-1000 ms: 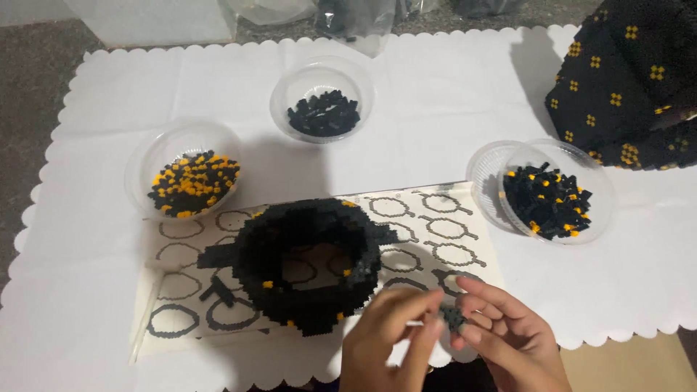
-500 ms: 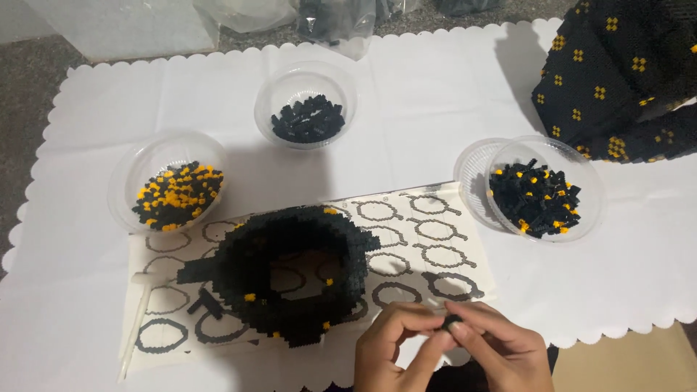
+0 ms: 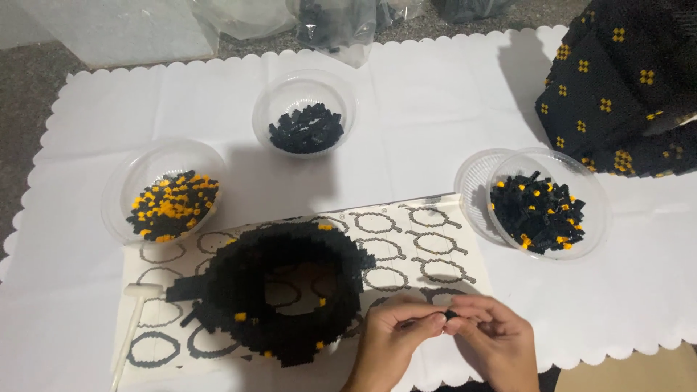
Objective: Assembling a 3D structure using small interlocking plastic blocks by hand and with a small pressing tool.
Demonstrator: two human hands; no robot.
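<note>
Head view, looking down on the work surface. The person's left hand (image 3: 388, 341) and right hand (image 3: 494, 341) meet at the lower edge, fingertips drawn together. Between them sits a small black brick (image 3: 451, 315), pinched by the thumb and forefinger of both hands; the remaining fingers are curled in, not spread. The brick is held just above the printed instruction sheet (image 3: 406, 239), near its lower right corner.

Just left of the hands stands a ring-shaped black brick build (image 3: 279, 290), hollow in the middle, with a few orange bricks set into its wall. It rests on the instruction sheet, whose ring outlines show through the opening. The left hand is just beside the build; whether it touches it I cannot tell.

Three clear plastic bowls lie beyond. The left bowl (image 3: 120, 199) holds mixed black and orange bricks. The middle bowl (image 3: 268, 109) holds black bricks only. The right bowl (image 3: 592, 203) holds mostly black bricks with some orange, and appears to sit in or beside a second clear bowl.

A white brick-separating tool (image 3: 131, 327) lies at the left edge of the sheet. All rest on a white scalloped mat (image 3: 435, 101). At the upper right stands a large black build with orange dot patterns (image 3: 617, 80). Clear plastic bags (image 3: 327, 22) lie past the mat's far edge.
</note>
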